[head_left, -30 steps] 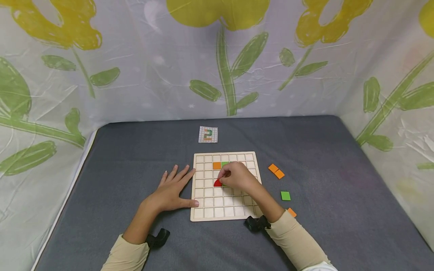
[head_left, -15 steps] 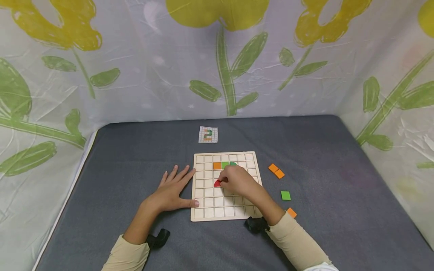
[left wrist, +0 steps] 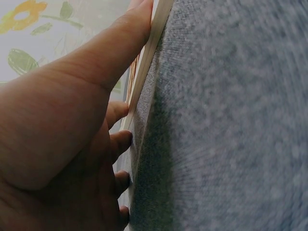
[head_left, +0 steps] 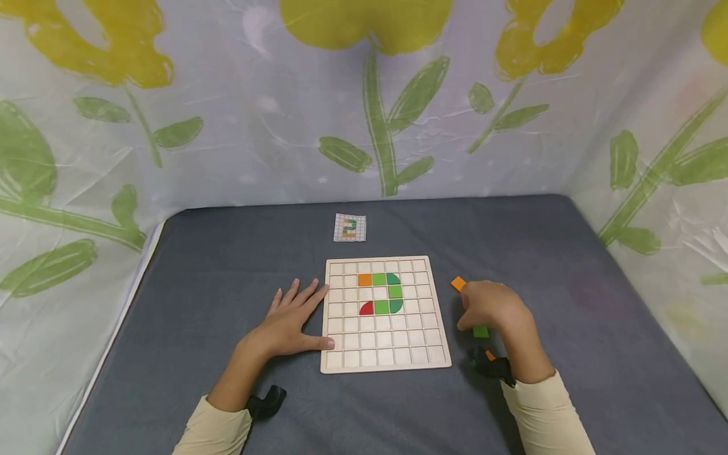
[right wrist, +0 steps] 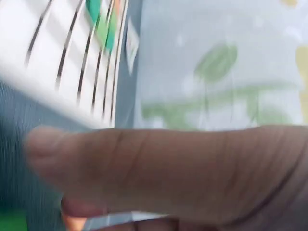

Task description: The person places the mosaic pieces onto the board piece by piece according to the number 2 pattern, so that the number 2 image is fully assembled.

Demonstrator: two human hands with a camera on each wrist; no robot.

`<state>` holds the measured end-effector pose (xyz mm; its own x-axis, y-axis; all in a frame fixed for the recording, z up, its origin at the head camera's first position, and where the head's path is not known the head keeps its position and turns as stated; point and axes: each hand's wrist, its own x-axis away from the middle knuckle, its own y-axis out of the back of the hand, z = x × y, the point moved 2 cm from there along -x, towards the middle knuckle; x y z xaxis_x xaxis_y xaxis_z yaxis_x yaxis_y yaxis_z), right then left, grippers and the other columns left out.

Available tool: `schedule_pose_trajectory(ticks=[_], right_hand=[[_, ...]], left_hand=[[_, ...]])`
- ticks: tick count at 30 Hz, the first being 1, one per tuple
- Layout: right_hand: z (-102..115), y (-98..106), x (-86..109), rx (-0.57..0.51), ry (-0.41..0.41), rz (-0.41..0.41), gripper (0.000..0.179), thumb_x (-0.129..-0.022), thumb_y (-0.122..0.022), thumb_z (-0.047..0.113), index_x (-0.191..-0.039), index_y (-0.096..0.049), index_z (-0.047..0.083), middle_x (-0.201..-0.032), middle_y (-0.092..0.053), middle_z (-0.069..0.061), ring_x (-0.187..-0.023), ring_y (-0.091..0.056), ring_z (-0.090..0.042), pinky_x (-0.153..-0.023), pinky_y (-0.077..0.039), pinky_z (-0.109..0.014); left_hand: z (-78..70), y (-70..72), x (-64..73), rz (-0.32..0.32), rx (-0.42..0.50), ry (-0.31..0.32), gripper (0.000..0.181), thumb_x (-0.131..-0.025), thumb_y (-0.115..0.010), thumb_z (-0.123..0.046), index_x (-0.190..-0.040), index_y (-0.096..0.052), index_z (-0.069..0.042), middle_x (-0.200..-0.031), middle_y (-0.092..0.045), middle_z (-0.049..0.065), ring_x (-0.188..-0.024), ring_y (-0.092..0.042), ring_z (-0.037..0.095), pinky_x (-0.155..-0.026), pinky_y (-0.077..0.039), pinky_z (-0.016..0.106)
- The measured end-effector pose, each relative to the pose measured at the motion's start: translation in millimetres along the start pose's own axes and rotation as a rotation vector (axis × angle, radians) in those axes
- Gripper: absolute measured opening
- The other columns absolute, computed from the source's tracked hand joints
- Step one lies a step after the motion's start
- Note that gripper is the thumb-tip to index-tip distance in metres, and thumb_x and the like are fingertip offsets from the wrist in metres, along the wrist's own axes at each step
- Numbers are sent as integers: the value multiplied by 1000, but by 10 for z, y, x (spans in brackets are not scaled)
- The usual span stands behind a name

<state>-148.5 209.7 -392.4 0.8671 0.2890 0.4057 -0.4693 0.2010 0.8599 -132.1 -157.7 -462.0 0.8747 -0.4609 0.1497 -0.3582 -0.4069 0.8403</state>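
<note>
A wooden grid board (head_left: 387, 344) lies on the dark cloth. My left hand (head_left: 284, 325) is spread flat at its left side, thumb and a fingertip touching the edge; the left wrist view shows the thumb along the rim. Set in the grid are an orange square tile (head_left: 364, 279), light green square tiles (head_left: 395, 292), dark green quarter-round tiles (head_left: 396, 306) and a red quarter-round tile (head_left: 366, 308). Right of the board, my right hand (head_left: 495, 306) hovers with thumb and fingers apart, between a loose orange tile (head_left: 457, 283) and a loose green tile (head_left: 480, 332), partly covering both.
Behind the board lies a small pattern card (head_left: 349, 227) with a coloured figure on a grid. Another orange tile (head_left: 490, 355) shows beside the right wrist's black camera mount (head_left: 497, 368). A flower-printed curtain (head_left: 256, 126) stands behind the table.
My right hand has let go of the red quarter-round tile, which stays in the grid, and has moved right to the loose tiles. The left hand stays at the board's edge.
</note>
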Motion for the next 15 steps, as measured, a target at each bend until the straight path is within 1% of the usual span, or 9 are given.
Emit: schedule_pose_trajectory(ticks=[2, 4, 5, 7, 9, 11, 13, 15], right_hand=[[-114, 5, 24, 14, -83, 37, 31, -70, -78, 9, -56, -51, 13, -51, -39, 4, -44, -35, -10, -45, -29, -25], [-179, -6, 15, 26, -111, 66, 24, -71, -79, 9, -60, -58, 11, -52, -47, 2, -42, -43, -11, -44, -35, -26], [-194, -13, 1, 31, -110, 74, 23, -71, -78, 7, -60, -58, 10, -52, -48, 1, -41, -43, -11, -44, -35, -25], [-198, -33, -36, 50, -77, 67, 24, -69, -74, 1, -58, -55, 12, -52, -45, 3, -42, -39, -10, -44, -31, -24], [-175, -54, -74, 64, -28, 44, 31, -66, -68, -5, -54, -47, 15, -51, -35, 5, -44, -28, -9, -44, -23, -23], [-141, -73, -105, 66, 17, 15, 36, -63, -62, -10, -53, -40, 17, -54, -28, 6, -50, -21, -10, -48, -18, -25], [-110, -85, -123, 60, 38, -8, 34, -64, -60, -12, -56, -43, 16, -58, -30, 6, -54, -23, -13, -50, -20, -27], [-87, -97, -134, 45, 38, -12, 29, -68, -62, -13, -64, -51, 13, -64, -41, 4, -57, -33, -15, -51, -28, -28]], left_hand=[[2, 10, 12, -1, 1, 9, 108, -78, -76, -65, -160, -28, -14, -164, -21, 17, -150, -2, 46, -114, 1, 65], [-2, 19, 22, 3, -2, 12, 108, -78, -76, -65, -160, -28, -14, -164, -21, 17, -150, -2, 46, -114, 1, 65], [-5, 22, 24, 5, -3, 14, 107, -78, -76, -65, -160, -28, -14, -164, -21, 17, -150, -3, 45, -114, 1, 65], [-11, 24, 23, 16, -10, 16, 107, -79, -75, -65, -160, -28, -15, -164, -21, 17, -150, -2, 45, -115, 1, 65], [-15, 21, 17, 20, -11, 16, 107, -79, -75, -65, -161, -27, -15, -164, -21, 16, -150, -2, 45, -115, 1, 65], [-16, 20, 11, 20, -12, 17, 107, -79, -75, -65, -161, -27, -15, -164, -21, 17, -150, -3, 45, -115, 1, 65], [-15, 17, 6, 19, -9, 20, 107, -78, -75, -65, -161, -27, -15, -164, -21, 16, -150, -2, 44, -115, 1, 65], [-11, 13, 0, 19, -10, 19, 108, -78, -75, -65, -161, -27, -15, -164, -21, 16, -150, -2, 44, -115, 1, 65]])
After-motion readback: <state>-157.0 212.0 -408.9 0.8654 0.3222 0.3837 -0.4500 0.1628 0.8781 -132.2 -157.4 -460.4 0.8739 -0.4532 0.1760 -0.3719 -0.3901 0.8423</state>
